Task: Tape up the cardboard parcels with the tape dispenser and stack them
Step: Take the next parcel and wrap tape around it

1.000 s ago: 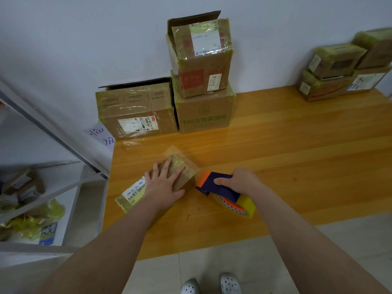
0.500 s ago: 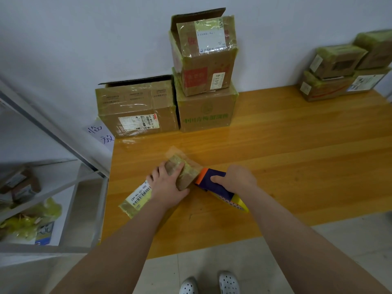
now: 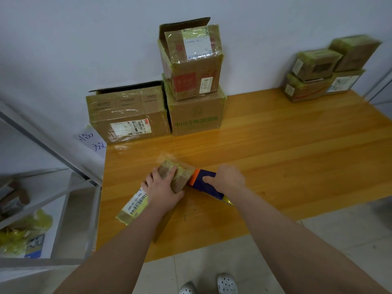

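At the lower centre of the frame, the left hand [image 3: 163, 194] lies over the middle of the slim brown cardboard parcel wrapped in yellowish tape [image 3: 181, 180]. Its fingers [image 3: 169, 172] are draped across the top and its thumb is hooked round the right side, clasping it on the glossy orange wooden desk [image 3: 297, 162]. The parcel's long axis runs from its white barcode label at lower left up to its far end at upper right.

Just right of it, the right hand [image 3: 228, 179] is clenched round the purple and orange tape dispenser [image 3: 212, 190]. The dispenser's long axis slants from lower right to upper left, and its orange nose touches the parcel's right face near the far end. The next stroke likely depends on that contact, with the tape drawn across the parcel.

Farther back, against the wall at upper centre, stand two stacked brown cartons [image 3: 195, 115] beside a wide carton [image 3: 127, 115]. A pile of taped parcels [image 3: 314, 81] sits at upper right.
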